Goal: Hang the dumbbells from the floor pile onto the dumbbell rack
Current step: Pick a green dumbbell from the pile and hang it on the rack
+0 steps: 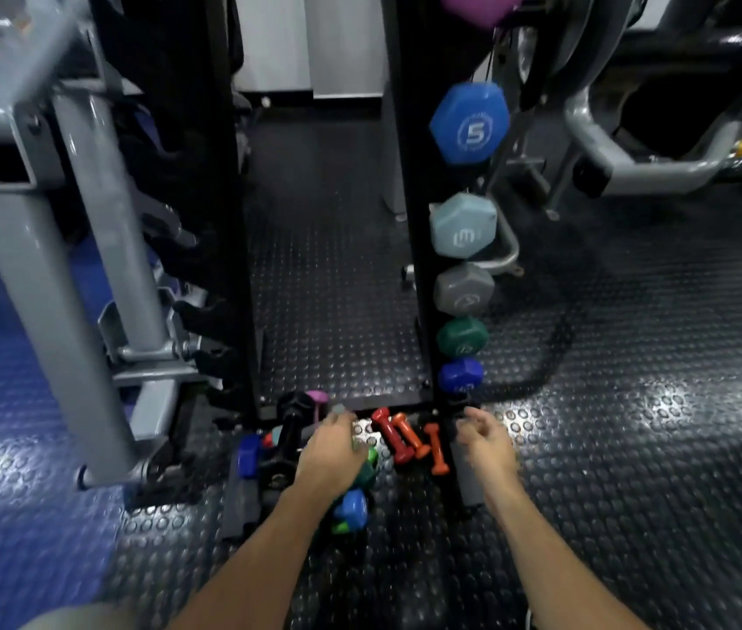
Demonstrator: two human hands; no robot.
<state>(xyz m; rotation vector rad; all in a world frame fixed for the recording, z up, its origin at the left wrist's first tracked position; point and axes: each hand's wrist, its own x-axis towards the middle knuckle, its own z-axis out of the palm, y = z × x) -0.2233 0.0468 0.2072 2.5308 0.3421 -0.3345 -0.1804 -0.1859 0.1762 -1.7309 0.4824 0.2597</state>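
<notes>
A pile of small dumbbells lies on the studded floor at the foot of the black rack (410,220): three red and orange ones (405,441), a black one (289,429), a pink one (316,397), a blue one (353,509) and green ones (369,466). My left hand (332,452) reaches down onto the pile over a green dumbbell, fingers curled; whether it grips anything I cannot tell. My right hand (485,441) hovers right of the orange dumbbells, fingers apart and holding nothing. On the rack's right side hang several dumbbells, among them a blue "5" (469,125).
A grey steel machine frame (64,229) stands close on the left, with its foot near the pile. More grey equipment (632,147) sits at the back right. Blue flooring (9,402) lies at the left, black studded mat (632,402) elsewhere.
</notes>
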